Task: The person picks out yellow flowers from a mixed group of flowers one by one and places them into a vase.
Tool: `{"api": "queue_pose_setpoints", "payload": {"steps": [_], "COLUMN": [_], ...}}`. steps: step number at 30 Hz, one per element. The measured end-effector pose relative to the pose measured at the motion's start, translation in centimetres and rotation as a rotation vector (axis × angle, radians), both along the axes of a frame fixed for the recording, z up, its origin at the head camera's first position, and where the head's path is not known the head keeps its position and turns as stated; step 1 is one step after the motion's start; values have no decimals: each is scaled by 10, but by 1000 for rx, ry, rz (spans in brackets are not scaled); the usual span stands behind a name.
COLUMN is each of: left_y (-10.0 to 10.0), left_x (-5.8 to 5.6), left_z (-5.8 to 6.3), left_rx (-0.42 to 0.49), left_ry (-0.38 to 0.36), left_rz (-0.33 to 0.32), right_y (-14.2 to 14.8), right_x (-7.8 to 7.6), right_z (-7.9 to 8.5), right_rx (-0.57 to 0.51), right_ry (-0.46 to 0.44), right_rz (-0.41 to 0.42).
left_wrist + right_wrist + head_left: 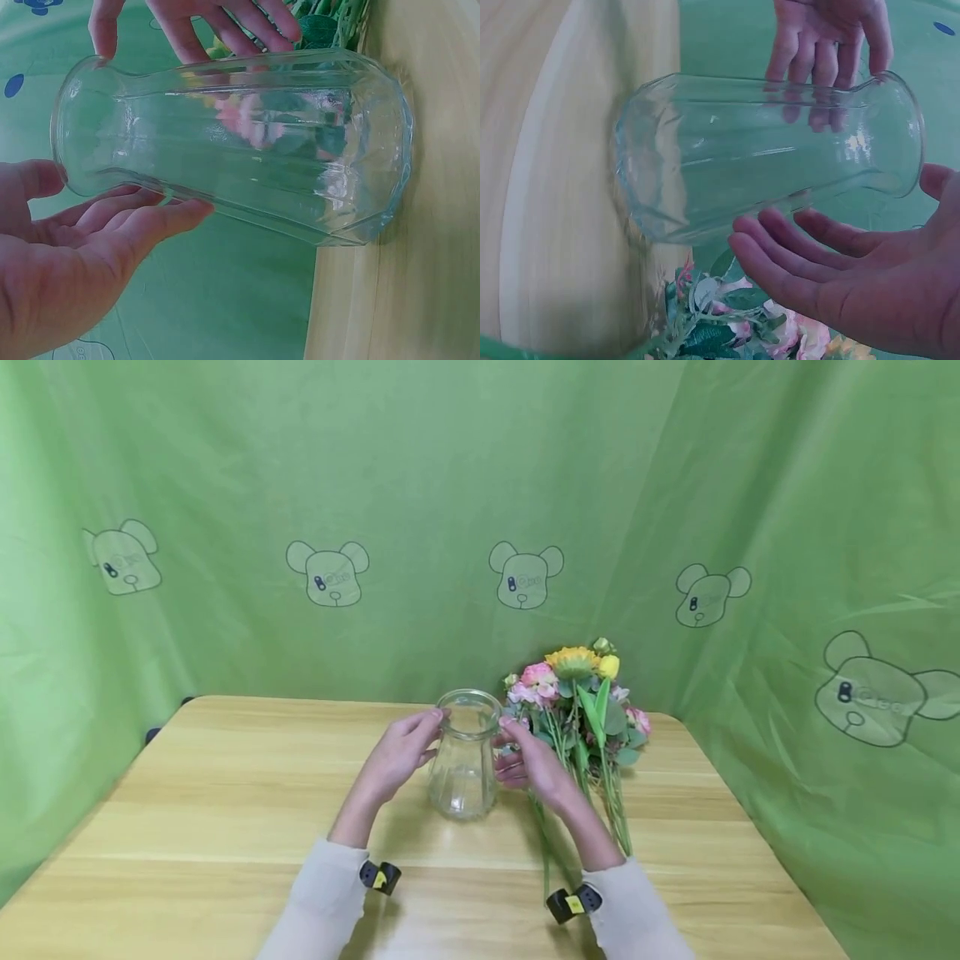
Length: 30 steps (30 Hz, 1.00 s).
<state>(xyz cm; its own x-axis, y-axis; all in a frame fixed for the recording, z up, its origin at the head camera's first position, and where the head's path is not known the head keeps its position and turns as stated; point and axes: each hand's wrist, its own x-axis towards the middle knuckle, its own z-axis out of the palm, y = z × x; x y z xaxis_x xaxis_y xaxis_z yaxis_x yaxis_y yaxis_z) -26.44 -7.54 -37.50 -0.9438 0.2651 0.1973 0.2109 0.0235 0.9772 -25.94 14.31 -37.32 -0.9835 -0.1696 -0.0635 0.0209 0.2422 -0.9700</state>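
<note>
A clear glass vase [462, 768] with a wide rim stands upright on the wooden table, between both hands. On its left side is my left hand [397, 752], its thumb at the rim and its fingers lying fairly straight along the neck and upper body in the left wrist view. From the right, my right hand [536, 764] touches the rim with its thumb. Its loosely extended fingers [802, 255] lie along the vase's side in the right wrist view. Neither hand wraps fully round the glass.
Beside the right hand lies a bunch of flowers [573, 664], pink and yellow with long green stems, partly behind the right forearm. The wooden table [247, 793] extends to both sides. A green curtain [420, 485] with bear-head prints surrounds its back and sides.
</note>
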Motion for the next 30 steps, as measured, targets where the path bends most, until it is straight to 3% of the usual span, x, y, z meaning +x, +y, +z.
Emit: {"api": "queue_pose_setpoints", "payload": {"steps": [3,8,15,18,22,30], "left_y": [0,0,1,1,-1,-3], "left_x": [0,0,-1,0,-1,-2], "left_z": [0,2,4,6,5,1], "left_rx": [-2,1,14,9,2,2], "left_ry": [-8,-20,-20,-22,-29,-19], "left_rz": [-4,-5,-20,-25,-36,-27], "right_y": [3,13,48,65,82,90], "right_x": [-1,-4,-21,-33,-46,-57], "right_z": [3,11,11,11,8,5], "right_rx": [19,151,481,572,642,808], "right_ry": [-5,54,210,254,310,358], "right_rz": [27,25,-151,-218,-250,-243]}}
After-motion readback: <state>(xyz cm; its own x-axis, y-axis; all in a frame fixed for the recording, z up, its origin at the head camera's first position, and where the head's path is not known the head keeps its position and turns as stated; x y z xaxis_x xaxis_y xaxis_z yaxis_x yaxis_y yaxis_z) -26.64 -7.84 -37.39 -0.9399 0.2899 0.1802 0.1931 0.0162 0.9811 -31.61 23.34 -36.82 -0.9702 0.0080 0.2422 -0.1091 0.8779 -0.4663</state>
